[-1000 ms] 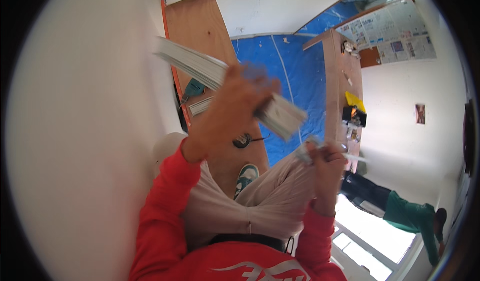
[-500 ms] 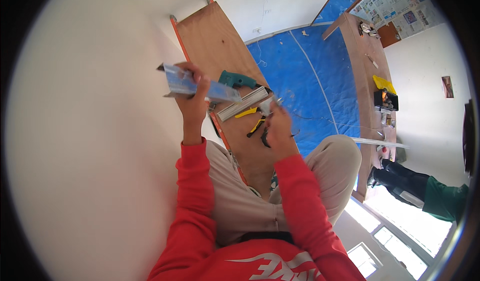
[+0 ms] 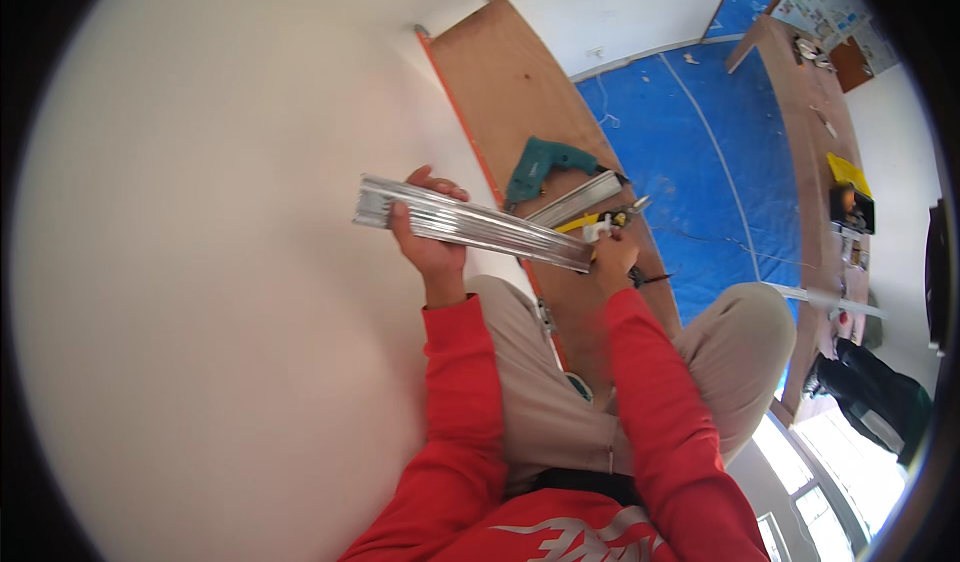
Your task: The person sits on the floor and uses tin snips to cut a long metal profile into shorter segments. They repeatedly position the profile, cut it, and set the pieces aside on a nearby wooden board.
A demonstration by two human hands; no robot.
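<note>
My left hand (image 3: 435, 247) is closed around a long silver metal channel (image 3: 480, 228), thumb across its ribbed face and fingers behind. The channel slants down to the right above the plank. Beside its lower right end, my right hand (image 3: 614, 262) has its fingers bent round a small white piece (image 3: 598, 230), whose kind I cannot make out. Just beyond that hand lie yellow-and-black handled pliers (image 3: 578, 224), partly hidden. A teal power drill (image 3: 545, 167) lies farther along the plank, next to a second pale metal strip (image 3: 578, 199).
The wooden plank (image 3: 510, 72) has an orange edge and runs away from me along a white wall (image 3: 220, 262). Blue sheeting (image 3: 680, 142) covers the floor to the right. A long bench (image 3: 800, 112) carries a black toolbox (image 3: 852, 208). A person (image 3: 865, 392) stands at the far right.
The metal channel has turned so its ribbed face shows, and its right end has come down to my right hand. The whole view has shifted, with the plank and drill now farther right.
</note>
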